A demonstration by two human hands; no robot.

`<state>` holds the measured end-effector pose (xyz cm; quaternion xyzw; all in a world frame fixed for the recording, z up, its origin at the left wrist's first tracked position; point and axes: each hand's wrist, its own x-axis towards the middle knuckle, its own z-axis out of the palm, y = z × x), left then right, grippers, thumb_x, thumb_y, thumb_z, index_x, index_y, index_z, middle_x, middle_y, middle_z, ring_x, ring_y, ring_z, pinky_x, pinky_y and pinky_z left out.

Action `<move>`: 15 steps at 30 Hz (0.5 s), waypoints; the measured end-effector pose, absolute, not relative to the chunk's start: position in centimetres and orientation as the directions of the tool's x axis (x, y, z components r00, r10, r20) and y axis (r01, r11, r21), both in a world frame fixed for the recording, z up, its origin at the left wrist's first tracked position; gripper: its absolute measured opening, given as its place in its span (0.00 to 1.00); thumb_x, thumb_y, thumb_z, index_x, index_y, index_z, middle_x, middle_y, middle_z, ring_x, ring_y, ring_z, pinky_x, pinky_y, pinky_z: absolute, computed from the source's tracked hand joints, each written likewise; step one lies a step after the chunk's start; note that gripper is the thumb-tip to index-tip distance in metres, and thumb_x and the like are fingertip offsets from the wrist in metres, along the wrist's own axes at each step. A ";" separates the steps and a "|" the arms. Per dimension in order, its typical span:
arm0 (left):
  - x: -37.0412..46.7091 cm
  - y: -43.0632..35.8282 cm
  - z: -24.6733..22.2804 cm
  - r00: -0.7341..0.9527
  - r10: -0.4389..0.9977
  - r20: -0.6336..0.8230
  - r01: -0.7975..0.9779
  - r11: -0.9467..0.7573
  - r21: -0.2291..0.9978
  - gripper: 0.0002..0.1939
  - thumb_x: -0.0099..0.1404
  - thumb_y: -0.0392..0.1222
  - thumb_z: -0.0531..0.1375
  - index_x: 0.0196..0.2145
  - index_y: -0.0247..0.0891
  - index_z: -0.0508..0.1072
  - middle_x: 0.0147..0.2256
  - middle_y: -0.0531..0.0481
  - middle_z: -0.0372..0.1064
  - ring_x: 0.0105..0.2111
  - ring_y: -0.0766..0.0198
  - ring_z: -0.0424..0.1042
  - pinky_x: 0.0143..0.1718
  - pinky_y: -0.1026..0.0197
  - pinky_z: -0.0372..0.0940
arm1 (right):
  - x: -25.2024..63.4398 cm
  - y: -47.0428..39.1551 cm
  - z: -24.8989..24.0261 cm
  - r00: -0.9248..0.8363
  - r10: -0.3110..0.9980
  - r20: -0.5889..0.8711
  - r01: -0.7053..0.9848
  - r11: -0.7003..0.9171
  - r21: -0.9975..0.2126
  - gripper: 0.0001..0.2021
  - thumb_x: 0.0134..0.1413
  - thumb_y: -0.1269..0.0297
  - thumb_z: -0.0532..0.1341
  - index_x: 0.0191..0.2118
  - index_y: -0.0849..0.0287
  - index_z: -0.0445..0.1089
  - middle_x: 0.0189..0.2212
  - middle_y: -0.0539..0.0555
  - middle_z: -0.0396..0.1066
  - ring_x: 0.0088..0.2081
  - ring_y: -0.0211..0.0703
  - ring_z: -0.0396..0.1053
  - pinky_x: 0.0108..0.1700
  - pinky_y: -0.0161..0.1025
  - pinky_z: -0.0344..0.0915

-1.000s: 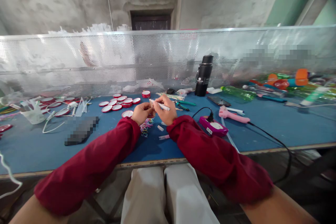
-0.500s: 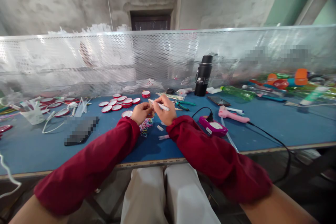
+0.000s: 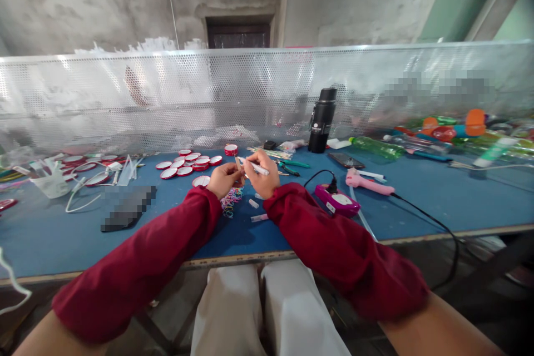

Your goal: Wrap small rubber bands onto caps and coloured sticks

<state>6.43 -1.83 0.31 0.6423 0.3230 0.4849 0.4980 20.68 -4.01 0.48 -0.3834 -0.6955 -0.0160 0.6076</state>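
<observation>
My right hand (image 3: 267, 173) is closed round a white marker pen (image 3: 259, 168), held like a writing tool with its tip toward my other hand. My left hand (image 3: 223, 179) pinches a thin tan wooden stick (image 3: 238, 163), which stands nearly upright close to the pen's tip. Whether the tip touches the stick I cannot tell. Just below the hands lies a bunch of multicoloured elastic bands (image 3: 231, 200), partly hidden by my left hand. A small white cap (image 3: 253, 203) rests to the right of the bands. Both forearms wear dark red sleeves.
Several red-rimmed round discs (image 3: 184, 171) lie left of centre. A blurred dark phone (image 3: 128, 208) and a white cup of sticks (image 3: 50, 182) are farther left. To the right are a purple power strip (image 3: 337, 200), a pink glue gun (image 3: 369, 182) and a black flask (image 3: 322, 121).
The tan stick shows more upright between my hands. Both hands stay almost in place, and the whole view has shifted very slightly.
</observation>
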 end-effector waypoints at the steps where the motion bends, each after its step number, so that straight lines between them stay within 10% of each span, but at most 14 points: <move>1: 6.4 -1.8 0.3 0.319 0.898 0.302 -0.067 -0.296 0.953 0.19 0.47 0.50 0.69 0.27 0.34 0.69 0.23 0.54 0.67 0.23 0.69 0.67 0.27 0.64 0.67 | 20.7 -4.0 0.5 0.034 0.512 0.858 0.556 0.704 -0.442 0.06 0.58 0.59 0.56 0.33 0.55 0.64 0.27 0.50 0.70 0.28 0.39 0.67 0.31 0.36 0.61; 15: 6.4 -1.8 0.3 0.319 0.900 0.296 -0.061 -0.292 0.955 0.18 0.48 0.50 0.69 0.26 0.34 0.69 0.22 0.54 0.67 0.22 0.69 0.67 0.26 0.64 0.67 | 20.6 -4.1 0.6 0.032 0.506 0.862 0.564 0.703 -0.433 0.07 0.58 0.59 0.56 0.33 0.55 0.64 0.27 0.50 0.70 0.28 0.39 0.67 0.31 0.36 0.61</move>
